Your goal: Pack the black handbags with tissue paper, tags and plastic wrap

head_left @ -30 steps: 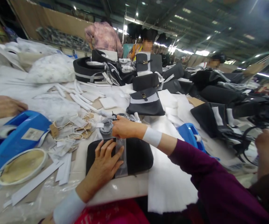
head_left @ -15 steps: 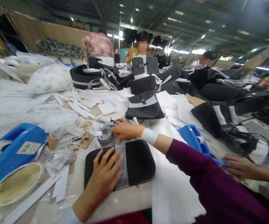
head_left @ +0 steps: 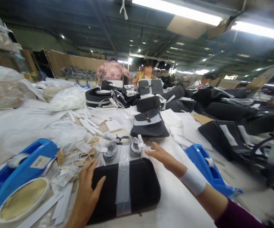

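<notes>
A black bag [head_left: 144, 183] lies flat before me, with a clear plastic strip [head_left: 123, 180] running across its middle. My left hand [head_left: 89, 186] rests at the bag's left edge, its thumb over the black surface and its fingers apart. Beyond the bag's far right corner is my right hand [head_left: 165, 156], fingers stretched out and holding nothing. Its fingertips come close to a coiled grey strap [head_left: 135, 146] bound with white wrap. A second coiled strap [head_left: 110, 150] lies at the bag's far left side.
Blue tape dispensers stand at left [head_left: 20, 174] and right [head_left: 205, 167]. Paper tags [head_left: 80, 152] and a round tub [head_left: 23, 199] lie at left. A dark flap bag [head_left: 150, 123] sits behind the straps. Co-workers stand across the table, by piled black bags [head_left: 227, 110].
My right hand has moved right, off the left coil, uncovering both coils. My left hand has slid left from the plastic strip to the bag's edge. The view has tilted up.
</notes>
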Demonstrator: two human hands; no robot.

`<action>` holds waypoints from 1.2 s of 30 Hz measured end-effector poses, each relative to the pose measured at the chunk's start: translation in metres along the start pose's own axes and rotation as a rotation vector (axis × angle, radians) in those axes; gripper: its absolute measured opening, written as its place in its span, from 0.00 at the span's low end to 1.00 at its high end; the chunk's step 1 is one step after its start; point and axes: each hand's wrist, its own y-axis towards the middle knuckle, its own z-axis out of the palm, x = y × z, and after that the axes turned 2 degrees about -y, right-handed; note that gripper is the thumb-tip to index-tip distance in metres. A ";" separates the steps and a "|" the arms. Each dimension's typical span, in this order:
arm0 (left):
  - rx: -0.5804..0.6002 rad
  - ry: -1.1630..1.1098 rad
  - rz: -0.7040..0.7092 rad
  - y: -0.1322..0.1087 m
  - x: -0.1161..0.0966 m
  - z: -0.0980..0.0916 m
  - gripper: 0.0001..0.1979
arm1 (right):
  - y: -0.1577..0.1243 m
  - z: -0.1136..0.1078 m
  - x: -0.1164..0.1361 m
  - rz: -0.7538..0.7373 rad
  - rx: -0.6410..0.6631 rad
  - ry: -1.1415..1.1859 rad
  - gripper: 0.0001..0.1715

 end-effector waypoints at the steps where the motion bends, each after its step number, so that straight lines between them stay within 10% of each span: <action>1: 0.004 -0.033 -0.109 0.002 0.010 0.000 0.26 | -0.006 -0.003 -0.006 0.063 0.068 0.031 0.55; 8: 0.386 -0.433 -0.719 0.024 0.047 -0.003 0.43 | -0.014 -0.006 -0.014 0.187 0.300 0.142 0.69; 15: 0.506 -0.598 -0.857 0.056 0.013 -0.020 0.32 | -0.007 0.001 -0.015 0.202 0.477 0.132 0.33; 20: 0.695 -0.864 -0.901 0.064 -0.001 -0.023 0.22 | -0.003 0.003 -0.018 0.278 0.502 0.133 0.28; 36: 0.456 -1.055 -1.013 0.045 -0.031 -0.040 0.40 | -0.031 0.008 -0.026 0.018 0.643 0.486 0.36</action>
